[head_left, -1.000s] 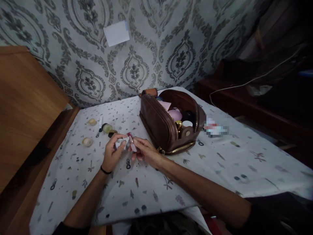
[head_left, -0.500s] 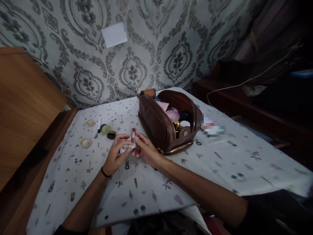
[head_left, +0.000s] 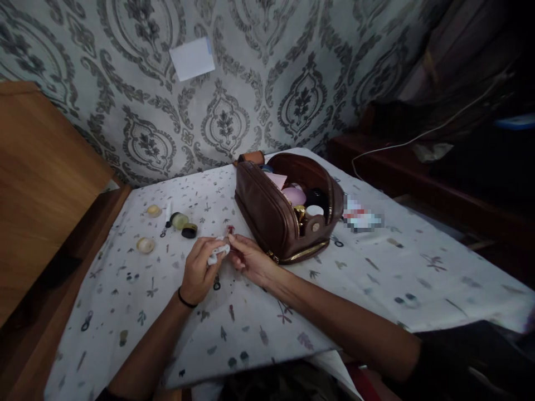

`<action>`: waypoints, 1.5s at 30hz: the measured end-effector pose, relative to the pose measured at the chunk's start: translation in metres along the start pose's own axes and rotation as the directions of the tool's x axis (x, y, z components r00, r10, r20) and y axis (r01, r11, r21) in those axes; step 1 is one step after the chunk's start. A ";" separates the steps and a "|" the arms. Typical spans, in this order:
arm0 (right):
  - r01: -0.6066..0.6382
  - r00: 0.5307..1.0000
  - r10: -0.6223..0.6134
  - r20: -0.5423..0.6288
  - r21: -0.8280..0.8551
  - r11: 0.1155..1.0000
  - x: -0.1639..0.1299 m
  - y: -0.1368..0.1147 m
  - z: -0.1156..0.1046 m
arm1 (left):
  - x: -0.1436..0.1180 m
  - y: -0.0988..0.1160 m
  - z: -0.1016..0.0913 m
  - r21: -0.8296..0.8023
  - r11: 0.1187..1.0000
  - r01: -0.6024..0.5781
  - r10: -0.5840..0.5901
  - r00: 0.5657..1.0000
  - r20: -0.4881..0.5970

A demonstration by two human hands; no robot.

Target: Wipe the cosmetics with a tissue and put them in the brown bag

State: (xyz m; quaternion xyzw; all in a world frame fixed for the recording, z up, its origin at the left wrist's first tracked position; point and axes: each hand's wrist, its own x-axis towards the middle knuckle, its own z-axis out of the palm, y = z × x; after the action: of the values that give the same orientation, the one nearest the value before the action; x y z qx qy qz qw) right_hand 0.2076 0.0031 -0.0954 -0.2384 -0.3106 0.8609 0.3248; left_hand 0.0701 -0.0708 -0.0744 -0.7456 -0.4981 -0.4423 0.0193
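Crumpled white tissue or cloth (head_left: 218,254) is gripped in my left hand (head_left: 199,269), its fingers curled around it. Close beside it, my right hand (head_left: 253,262) pinches a small lipstick-like tube (head_left: 230,229), clear with a red part, between thumb and fingers. The tissue is up against the tube's lower part, which the fingers mostly hide. Just right of both hands stands an unzipped brown cosmetic bag (head_left: 265,209), holding a pink sponge-like piece (head_left: 295,195), a white-capped item (head_left: 314,211) and gold-coloured pieces.
Left of my hands lie a greenish jar (head_left: 180,221), a black-topped round container (head_left: 189,230), a thin white stick (head_left: 169,210) and two small cream-coloured round items (head_left: 146,245). An orange-brown cylinder (head_left: 252,158) sits behind the bag. A wooden panel (head_left: 45,184) borders the left side.
My left hand has turned and closed more tightly around the tissue. The tube in my right hand has tilted and dropped slightly, showing less of itself. The bag has stayed put.
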 end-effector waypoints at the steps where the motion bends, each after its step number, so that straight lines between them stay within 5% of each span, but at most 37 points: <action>1: 0.003 1.000 -0.003 -0.003 -0.012 1.000 0.000 0.000 0.000 | 0.000 0.000 -0.001 -0.014 1.000 0.019 -0.020 1.000 -0.012; 10: 0.238 0.971 -0.195 0.142 -0.435 0.868 -0.007 0.000 0.002 | 0.006 -0.008 -0.012 -0.162 0.911 0.379 -0.399 0.910 -0.113; 18: 0.398 0.917 -0.258 0.304 -0.730 0.555 -0.022 0.000 0.005 | 0.010 -0.004 -0.013 -0.185 0.924 0.334 -0.333 0.942 0.037; 25: 0.298 0.954 -0.176 0.242 -0.723 0.623 -0.029 -0.005 0.011 | 0.005 -0.002 -0.016 -0.174 0.880 0.442 -0.457 0.887 -0.061; 29: 0.309 0.939 -0.081 0.334 -0.716 0.625 -0.063 -0.033 0.011 | 0.007 0.001 -0.016 -0.121 0.869 0.479 -0.494 0.849 -0.188; 32: 0.378 0.922 -0.152 0.357 -0.735 0.563 -0.101 -0.063 0.001 | 0.015 0.016 -0.015 -0.011 0.932 0.362 -0.362 0.928 -0.084; 35: 0.407 0.913 -0.304 0.271 -0.636 0.656 -0.132 -0.094 -0.017 | 0.033 0.040 -0.011 0.040 0.995 0.090 -0.093 0.990 0.102; 40: 0.498 0.829 -0.552 0.088 -0.565 0.658 -0.148 -0.137 -0.043 | 0.079 0.074 0.004 0.065 0.971 -0.228 0.208 0.951 0.228; 45: 0.555 0.758 -0.647 0.082 -0.602 0.574 -0.139 -0.155 -0.050 | 0.125 0.087 0.015 0.239 0.901 -0.363 0.269 0.897 0.351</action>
State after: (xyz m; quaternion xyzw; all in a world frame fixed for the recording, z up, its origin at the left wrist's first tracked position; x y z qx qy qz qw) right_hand 0.3955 0.0156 0.0059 -0.2701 -0.6003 0.5364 0.5282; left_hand 0.1605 -0.0170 0.0368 -0.8655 -0.4266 -0.2305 0.1257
